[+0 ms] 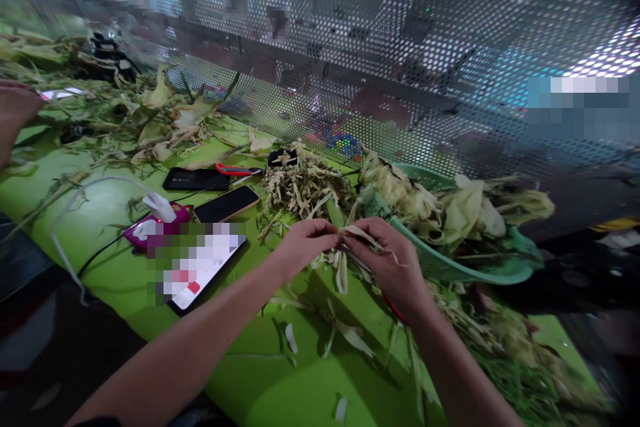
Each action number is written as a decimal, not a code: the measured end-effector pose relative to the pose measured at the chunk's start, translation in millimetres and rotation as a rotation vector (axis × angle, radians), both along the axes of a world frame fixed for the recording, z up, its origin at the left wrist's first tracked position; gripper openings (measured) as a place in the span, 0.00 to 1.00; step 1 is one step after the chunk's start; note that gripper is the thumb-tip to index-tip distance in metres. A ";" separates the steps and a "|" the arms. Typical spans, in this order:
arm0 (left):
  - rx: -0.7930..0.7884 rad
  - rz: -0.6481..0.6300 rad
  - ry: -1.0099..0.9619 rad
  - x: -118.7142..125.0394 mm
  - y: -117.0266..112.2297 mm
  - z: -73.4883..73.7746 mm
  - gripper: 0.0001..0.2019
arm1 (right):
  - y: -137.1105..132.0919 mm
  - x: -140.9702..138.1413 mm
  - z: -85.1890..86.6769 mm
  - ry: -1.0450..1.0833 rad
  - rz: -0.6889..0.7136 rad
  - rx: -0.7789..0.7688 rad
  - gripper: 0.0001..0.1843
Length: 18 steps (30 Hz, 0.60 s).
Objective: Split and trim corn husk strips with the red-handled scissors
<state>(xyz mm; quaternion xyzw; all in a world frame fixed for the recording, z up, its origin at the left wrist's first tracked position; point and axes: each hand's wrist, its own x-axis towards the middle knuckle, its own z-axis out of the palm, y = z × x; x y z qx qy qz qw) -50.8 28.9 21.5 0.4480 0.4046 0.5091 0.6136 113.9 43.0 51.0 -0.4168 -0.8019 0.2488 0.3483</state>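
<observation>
Over the green table (260, 387), my left hand (303, 247) and my right hand (393, 260) meet with their fingertips pinched on a pale strip of corn husk (369, 237). Its loose ends stick out past my right fingers. A thin red edge (394, 309) shows under my right palm; most of that object is hidden. Just beyond my hands lies a heap of short cut husk pieces (305, 187), with a greener leaf piece (336, 212) at its near side. Loose husk strips (353, 335) are scattered below my hands.
A green basket (480, 275) of husks stands at right, green string (520, 377) below it. Left lie a black phone (197, 179), another phone (227, 203), a lit phone (207, 273), a red cutter (235, 169) and a purple power strip (156, 230). Another person's hand (17, 110) shows far left.
</observation>
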 end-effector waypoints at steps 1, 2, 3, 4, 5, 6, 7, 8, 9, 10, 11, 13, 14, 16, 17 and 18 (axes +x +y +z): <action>-0.005 -0.003 0.002 0.0 -0.2 -0.1 0.07 | -0.2 -0.1 -0.6 0.005 -0.003 -0.017 0.07; -0.015 -0.008 -0.005 -0.1 -0.3 -0.3 0.08 | -0.3 -0.2 -1.2 0.014 -0.005 -0.038 0.07; -0.027 -0.016 -0.021 -0.5 -0.3 -0.7 0.08 | -0.4 -0.5 -1.7 0.029 -0.004 -0.060 0.07; -0.043 -0.023 -0.042 -0.9 -0.3 -1.3 0.08 | -0.5 -0.9 -2.0 0.056 -0.004 -0.077 0.07; -0.062 -0.027 -0.065 -1.3 -0.1 -2.0 0.09 | -0.5 -1.2 -2.1 0.088 -0.001 -0.086 0.07; -0.082 -0.027 -0.091 -1.6 0.3 -3.0 0.09 | -0.5 -1.5 -1.8 0.118 0.001 -0.085 0.07; -0.102 -0.024 -0.117 -1.7 0.6 -4.0 0.09 | -0.4 -1.6 -1.4 0.137 0.003 -0.071 0.07; -0.124 -0.019 -0.142 -1.7 1.0 -5.0 0.09 | -0.2 -1.5 -0.8 0.141 0.007 -0.049 0.07; -0.147 -0.009 -0.166 -1.5 1.3 -5.9 0.08 | 0.0 -1.4 -0.4 0.130 0.016 -0.026 0.06; -0.166 0.001 -0.186 -1.3 1.5 -6.6 0.08 | 0.2 -1.1 -0.1 0.109 0.029 -0.004 0.06; -0.176 0.006 -0.202 -1.1 1.6 -7.0 0.08 | 0.5 -0.8 -0.2 0.090 0.042 0.012 0.06; -0.172 0.007 -0.208 -0.9 1.2 -6.9 0.07 | 1.2 -0.3 -1.5 0.076 0.057 0.028 0.06; -0.159 0.003 -0.198 -1.1 0.9 -6.6 0.06 | 1.5 -0.2 -2.6 0.079 0.058 0.031 0.05; -0.128 -0.005 -0.164 -1.6 0.4 -5.8 0.05 | 2.0 -0.2 -4.5 0.088 0.050 0.039 0.05; -0.117 -0.008 -0.149 -1.9 0.3 -5.5 0.04 | 2.0 -0.3 -5.0 0.089 0.048 0.042 0.05; -0.108 -0.008 -0.139 -2.0 0.4 -5.2 0.04 | 2.0 -0.4 -5.1 0.084 0.048 0.044 0.05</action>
